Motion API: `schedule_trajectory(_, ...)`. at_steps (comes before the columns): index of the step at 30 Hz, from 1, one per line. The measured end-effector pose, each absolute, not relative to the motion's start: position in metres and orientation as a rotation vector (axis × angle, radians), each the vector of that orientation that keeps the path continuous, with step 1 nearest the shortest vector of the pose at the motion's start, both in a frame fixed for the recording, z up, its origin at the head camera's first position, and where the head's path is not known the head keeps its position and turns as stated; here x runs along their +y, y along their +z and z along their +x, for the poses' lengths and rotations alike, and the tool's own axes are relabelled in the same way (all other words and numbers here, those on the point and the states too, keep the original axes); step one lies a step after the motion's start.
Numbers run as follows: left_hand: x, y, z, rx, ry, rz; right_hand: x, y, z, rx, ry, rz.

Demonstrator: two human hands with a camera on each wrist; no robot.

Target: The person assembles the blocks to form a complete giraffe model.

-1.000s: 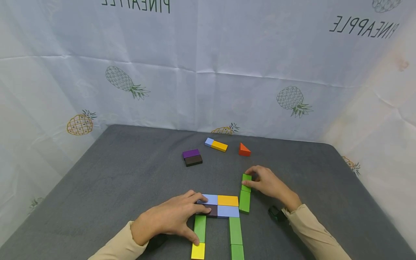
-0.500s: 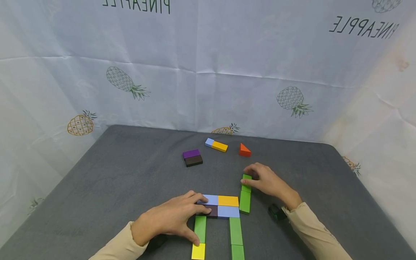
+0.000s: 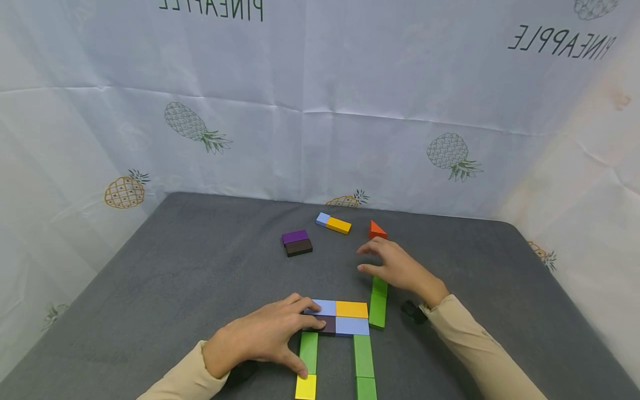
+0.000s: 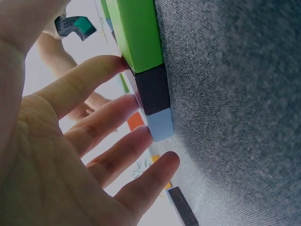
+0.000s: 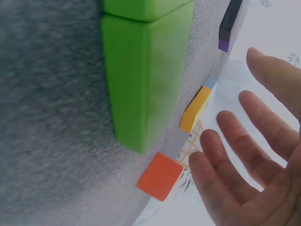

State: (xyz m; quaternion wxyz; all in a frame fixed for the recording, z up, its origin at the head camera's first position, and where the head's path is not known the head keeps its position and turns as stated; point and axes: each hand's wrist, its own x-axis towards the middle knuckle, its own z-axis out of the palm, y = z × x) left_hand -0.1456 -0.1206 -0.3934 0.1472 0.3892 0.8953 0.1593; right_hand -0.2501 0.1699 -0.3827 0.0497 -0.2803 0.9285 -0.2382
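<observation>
The left hand (image 3: 265, 336) rests with fingers spread; its fingertips contact the upper-left light blue block (image 3: 327, 306) and the black block (image 3: 328, 326), and its thumb tip lies where the left green block (image 3: 308, 353) meets the yellow block (image 3: 305, 388). The right hand (image 3: 397, 266) is spread, thumb apart from the fingers, above the far end of a green pair (image 3: 378, 310) lying end to end. An orange block (image 3: 351, 309) and a second light blue block (image 3: 351, 326) complete the crosspiece; a green column (image 3: 363, 355) extends from its right end toward the person. Beyond the right hand sits a red triangular block (image 3: 377, 228). Farther left, a purple block (image 3: 295, 237) touches a dark block (image 3: 299, 248) on the gray tabletop (image 3: 175, 278).
</observation>
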Motion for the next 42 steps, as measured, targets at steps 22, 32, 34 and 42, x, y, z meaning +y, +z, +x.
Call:
schedule_trajectory(22,-0.121,-0.394,-0.147,2.573,0.45,1.137,0.123,-0.383,-0.278,2.802,-0.622,-0.998)
schedule_trajectory(32,-0.121,-0.394,-0.146,2.58,0.447,1.136,0.103,-0.386,-0.288,2.768,-0.586,-1.029)
schedule_trajectory(34,-0.121,-0.394,-0.146,2.583,0.445,1.138,0.1,-0.386,-0.29,2.762,-0.579,-1.03)
schedule_trajectory(42,-0.121,-0.394,-0.147,2.586,0.438,1.14,0.083,-0.386,-0.298,2.736,-0.51,-1.035)
